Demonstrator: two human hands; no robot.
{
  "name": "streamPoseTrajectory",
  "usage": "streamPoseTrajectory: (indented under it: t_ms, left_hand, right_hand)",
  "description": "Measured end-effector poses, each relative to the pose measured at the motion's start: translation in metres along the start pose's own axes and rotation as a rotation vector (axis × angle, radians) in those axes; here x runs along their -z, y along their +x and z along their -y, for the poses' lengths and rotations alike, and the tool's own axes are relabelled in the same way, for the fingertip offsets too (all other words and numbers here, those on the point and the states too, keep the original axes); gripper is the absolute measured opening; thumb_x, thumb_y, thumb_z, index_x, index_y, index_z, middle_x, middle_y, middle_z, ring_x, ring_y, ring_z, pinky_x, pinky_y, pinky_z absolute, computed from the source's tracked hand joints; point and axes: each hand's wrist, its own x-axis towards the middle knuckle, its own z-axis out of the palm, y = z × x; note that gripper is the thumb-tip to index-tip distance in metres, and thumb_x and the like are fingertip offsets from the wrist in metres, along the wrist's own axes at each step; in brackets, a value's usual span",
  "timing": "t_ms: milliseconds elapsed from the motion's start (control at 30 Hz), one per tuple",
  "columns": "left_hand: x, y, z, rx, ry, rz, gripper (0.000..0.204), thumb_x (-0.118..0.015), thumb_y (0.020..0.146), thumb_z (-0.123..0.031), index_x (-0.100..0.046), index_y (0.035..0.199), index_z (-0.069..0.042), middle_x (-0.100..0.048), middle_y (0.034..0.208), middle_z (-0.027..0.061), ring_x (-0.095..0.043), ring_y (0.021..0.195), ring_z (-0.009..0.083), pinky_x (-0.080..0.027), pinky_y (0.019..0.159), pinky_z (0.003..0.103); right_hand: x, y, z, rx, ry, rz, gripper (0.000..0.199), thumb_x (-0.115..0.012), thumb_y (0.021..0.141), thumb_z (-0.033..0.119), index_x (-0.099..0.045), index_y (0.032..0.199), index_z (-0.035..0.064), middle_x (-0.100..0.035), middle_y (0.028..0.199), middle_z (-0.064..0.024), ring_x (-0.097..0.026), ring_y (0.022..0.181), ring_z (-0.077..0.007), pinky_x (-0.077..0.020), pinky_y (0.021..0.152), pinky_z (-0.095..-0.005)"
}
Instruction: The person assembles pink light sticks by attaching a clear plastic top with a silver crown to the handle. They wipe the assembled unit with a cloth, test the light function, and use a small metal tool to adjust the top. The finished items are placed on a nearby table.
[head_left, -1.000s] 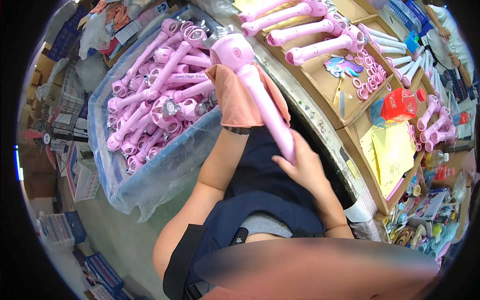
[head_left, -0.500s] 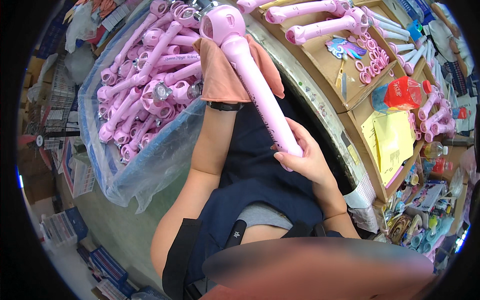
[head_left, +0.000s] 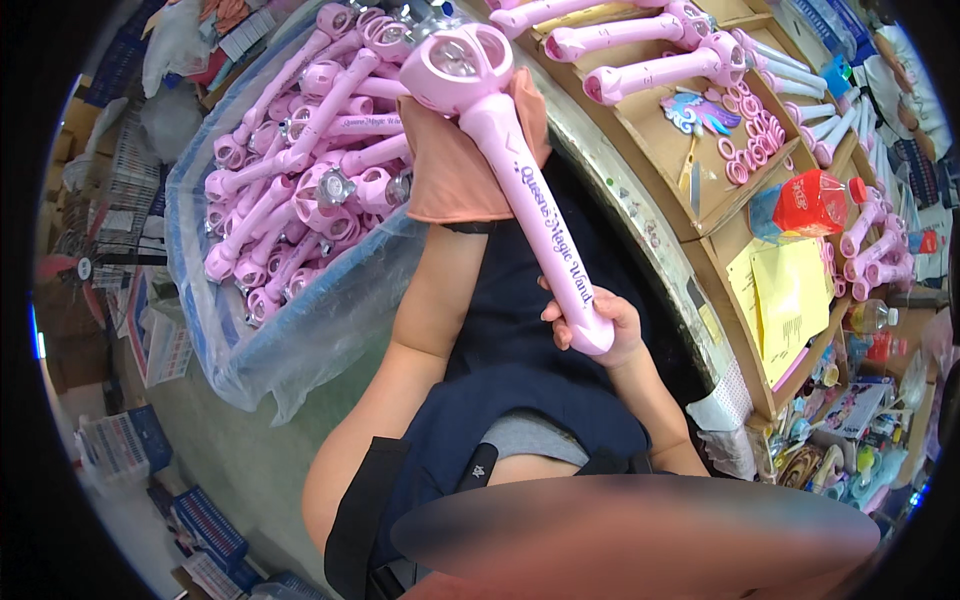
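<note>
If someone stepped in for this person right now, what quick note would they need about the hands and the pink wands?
Left hand: wears an orange cloth glove and supports the head end of the pink toy wand.
Right hand: bare, gripping the bottom of the wand's handle.
The wand is held up over the lap, tilted, its round head toward the bin.
Bin, on the left, lined with clear plastic: heaped with similar pink wands.
Cardboard trays on the right: a few more wands, small pink rings.
Done: many wands lie in the bin. Left: the one in hand; what else remains cannot be told.

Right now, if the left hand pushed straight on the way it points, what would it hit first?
Likely the heap of pink wands in the plastic-lined bin: the gloved left hand, gripping the pink wand near its head, points there. Depth unclear.
</note>
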Motion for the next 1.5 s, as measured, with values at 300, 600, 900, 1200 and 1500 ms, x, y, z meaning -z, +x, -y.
streamPoseTrajectory:
  t_ms: [300, 600, 900, 1200, 1500]
  left_hand:
    - [0.001, -0.036, 0.007, 0.537, -0.237, 0.051, 0.082, -0.032, 0.090, -0.076, -0.057, 0.117, -0.003, -0.065, 0.097, 0.0109, -0.064, 0.085, 0.0243, -0.054, 0.066, 0.039]
    - [0.080, -0.050, -0.046, 0.753, -0.457, -0.026, 0.093, -0.044, 0.080, -0.082, -0.053, 0.134, -0.007, -0.061, 0.121, 0.0039, -0.057, 0.107, 0.0212, -0.049, 0.090, 0.032]
    - [0.147, -0.060, -0.179, -0.102, -0.539, -0.337, 0.075, -0.051, 0.086, -0.067, -0.054, 0.124, -0.002, -0.060, 0.109, 0.0019, -0.054, 0.100, 0.0166, -0.045, 0.090, 0.028]
    - [0.189, -0.055, -0.209, -0.129, 0.180, -0.424, 0.038, -0.045, 0.098, -0.032, -0.060, 0.112, 0.000, -0.053, 0.087, -0.0025, -0.053, 0.079, 0.0094, -0.043, 0.067, 0.022]
    - [0.186, -0.053, -0.191, 0.102, -0.391, -0.434, 0.029, -0.053, 0.087, -0.025, -0.057, 0.107, -0.004, -0.059, 0.095, 0.0036, -0.058, 0.091, 0.0184, -0.045, 0.073, 0.031]
  right_hand:
    - [-0.025, 0.025, 0.009, 0.041, -1.025, -0.530, 0.044, -0.078, 0.082, 0.012, -0.050, 0.115, 0.0028, -0.062, 0.089, -0.0043, -0.062, 0.070, -0.0110, -0.0525, 0.063, -0.0257]
    - [-0.042, 0.213, 0.163, 0.461, -1.047, -0.516, 0.032, -0.070, 0.087, 0.020, -0.056, 0.107, -0.0002, -0.061, 0.077, -0.0068, -0.060, 0.061, -0.0140, -0.0494, 0.052, -0.0287]
    - [0.032, 0.453, 0.283, 0.691, -1.168, -0.969, 0.033, -0.070, 0.081, 0.014, -0.055, 0.106, -0.0026, -0.060, 0.087, -0.0094, -0.060, 0.072, -0.0196, -0.0509, 0.061, -0.0344]
    - [0.026, 0.479, 0.259, 0.859, -1.606, -1.325, 0.050, -0.072, 0.083, 0.018, -0.053, 0.126, -0.0007, -0.062, 0.113, -0.0173, -0.062, 0.101, -0.0307, -0.0510, 0.087, -0.0423]
    - [-0.031, 0.492, -0.020, -0.059, -2.297, 0.126, 0.061, -0.047, 0.095, 0.055, -0.044, 0.143, 0.0170, -0.068, 0.112, -0.0215, -0.066, 0.102, -0.0369, -0.0506, 0.088, -0.0486]
